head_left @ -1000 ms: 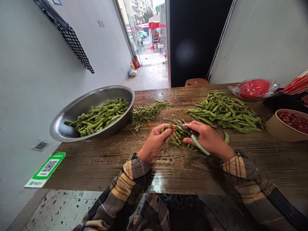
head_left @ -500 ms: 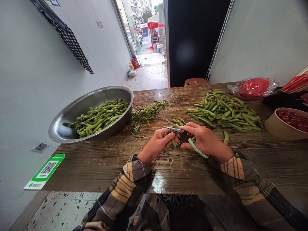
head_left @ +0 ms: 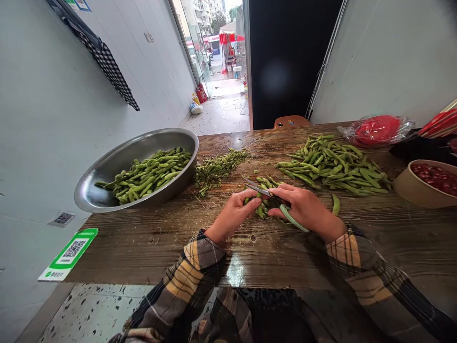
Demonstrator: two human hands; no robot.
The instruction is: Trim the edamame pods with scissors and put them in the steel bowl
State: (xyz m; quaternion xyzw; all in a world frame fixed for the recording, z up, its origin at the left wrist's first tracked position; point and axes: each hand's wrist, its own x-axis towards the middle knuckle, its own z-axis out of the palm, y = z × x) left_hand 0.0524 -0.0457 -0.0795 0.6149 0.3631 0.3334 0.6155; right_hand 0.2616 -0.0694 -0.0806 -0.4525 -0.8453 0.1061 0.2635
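My right hand is closed on a pair of scissors with pale green handles, its blades pointing left over my left fingertips. Between the thumb and fingers of my left hand is an edamame pod, partly hidden by the fingers. Several edamame pods lie on the table just behind and under the blades. A large heap of edamame pods spreads at the back right, and one loose pod lies by my right wrist. More pods fill part of a metal basin at the left.
A pile of green trimmings lies beside the basin on the wooden table. At the right stand a paper bowl of dark red pieces and a red item in clear plastic. A green QR card sits at the left edge.
The scissor blades have tilted and look slightly more apart, their tips a little higher. My left hand has shifted only slightly. The heaps and basin stay as they were.
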